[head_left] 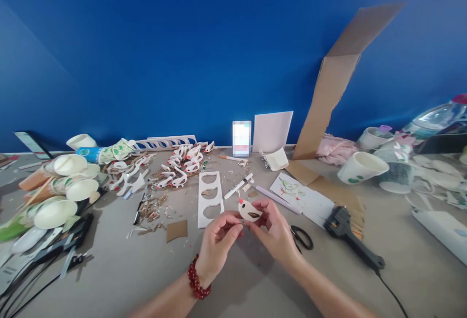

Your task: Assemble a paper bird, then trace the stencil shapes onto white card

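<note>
A small white bird cutout [248, 211] with a red beak, a dark eye and a dark-edged wing is held up over the table. My right hand [273, 225] grips it by its right side between thumb and fingers. My left hand [222, 235], a red bead bracelet at the wrist, is closed in a pinch at the bird's lower left edge. What lies between those fingertips is too small to make out. Black-handled scissors [302, 238] lie beside my right hand. A white foam strip with cut-out holes [200, 201] lies just beyond my left hand.
Several finished birds [189, 157] are piled at the back left, near paper scraps [155, 206]. A black glue gun [352, 240] with its cord lies right, by a bird drawing [292, 189]. Paper cups [60, 211] crowd the left side. A marker [239, 185] and phone [241, 138] are ahead.
</note>
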### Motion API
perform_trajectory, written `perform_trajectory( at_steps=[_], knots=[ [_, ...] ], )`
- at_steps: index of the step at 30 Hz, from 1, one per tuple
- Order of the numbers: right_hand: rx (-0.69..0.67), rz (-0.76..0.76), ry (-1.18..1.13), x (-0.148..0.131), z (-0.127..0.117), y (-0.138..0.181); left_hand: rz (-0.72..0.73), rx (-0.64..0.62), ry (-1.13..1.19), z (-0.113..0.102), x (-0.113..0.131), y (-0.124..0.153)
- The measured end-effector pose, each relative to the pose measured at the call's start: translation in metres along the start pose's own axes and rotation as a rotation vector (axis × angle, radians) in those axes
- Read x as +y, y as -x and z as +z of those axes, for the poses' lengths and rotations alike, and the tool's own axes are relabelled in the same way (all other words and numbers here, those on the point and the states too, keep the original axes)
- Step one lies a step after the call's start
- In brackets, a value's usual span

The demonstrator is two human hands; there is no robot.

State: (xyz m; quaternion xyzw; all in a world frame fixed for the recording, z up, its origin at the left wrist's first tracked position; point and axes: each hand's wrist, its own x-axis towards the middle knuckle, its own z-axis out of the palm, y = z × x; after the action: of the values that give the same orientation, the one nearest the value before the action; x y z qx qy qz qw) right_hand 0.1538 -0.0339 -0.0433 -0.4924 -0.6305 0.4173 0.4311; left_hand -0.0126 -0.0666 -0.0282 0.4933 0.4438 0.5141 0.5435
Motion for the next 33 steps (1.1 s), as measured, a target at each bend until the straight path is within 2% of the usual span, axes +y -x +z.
perform_trajectory(
  at_steps=[6, 11, 15, 22, 26, 33],
  knots=[
    [-0.031, -0.045, 0.054, -0.014, 0.003, 0.006, 0.078, 0.050, -0.081, 0.002, -0.001, 0.001],
    [-0.164, -0.085, -0.163, -0.021, -0.003, 0.007, 0.140, 0.108, -0.213, -0.003, -0.004, 0.001],
    [-0.232, 0.070, -0.360, -0.020, -0.006, 0.003, 0.094, 0.063, -0.168, -0.004, -0.003, 0.001],
    [-0.131, 0.292, -0.657, -0.012, -0.005, -0.004, 0.002, 0.015, -0.083, -0.002, 0.011, 0.000],
    [-0.161, 0.367, -0.711, -0.013, -0.005, -0.004, -0.065, 0.016, -0.061, -0.004, 0.012, -0.002],
    [-0.175, 0.401, -0.716, -0.015, -0.003, -0.004, -0.070, 0.001, -0.088, -0.007, 0.009, -0.002]
  ],
)
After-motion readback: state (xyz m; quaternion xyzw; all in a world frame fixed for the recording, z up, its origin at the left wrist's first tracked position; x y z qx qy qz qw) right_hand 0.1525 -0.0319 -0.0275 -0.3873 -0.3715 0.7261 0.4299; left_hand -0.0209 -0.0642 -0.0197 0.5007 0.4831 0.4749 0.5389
